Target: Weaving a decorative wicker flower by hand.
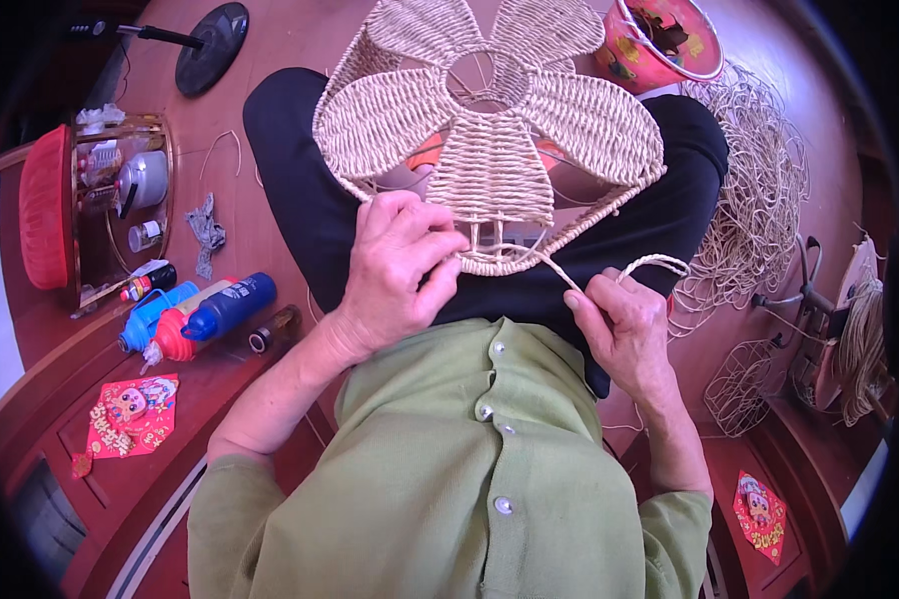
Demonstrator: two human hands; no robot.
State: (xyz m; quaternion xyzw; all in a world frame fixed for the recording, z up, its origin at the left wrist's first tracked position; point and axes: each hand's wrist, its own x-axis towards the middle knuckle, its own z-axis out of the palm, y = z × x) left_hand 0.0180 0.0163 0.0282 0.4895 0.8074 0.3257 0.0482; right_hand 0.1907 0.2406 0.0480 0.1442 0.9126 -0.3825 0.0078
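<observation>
A woven basket (494, 175) of pale twisted cord, with petal shapes around a round hole, rests on my lap. The lowest petal ends in bare upright stakes above the wrapped rim. My left hand (402, 250) is closed on the rim just left of those stakes; its fingertips partly hide the weave there. From the rim a cord (559, 268) runs to my right hand (621, 317), which pinches it between thumb and fingers. The cord's loose end loops out above that hand.
A heap of loose cord (754, 190) lies on the floor at right, below a pink patterned bucket (666, 45). Further right stands a rack hung with cord (862, 349). At left are a blue bottle (240, 304), a shelf with a kettle (142, 180) and a round black base (213, 50).
</observation>
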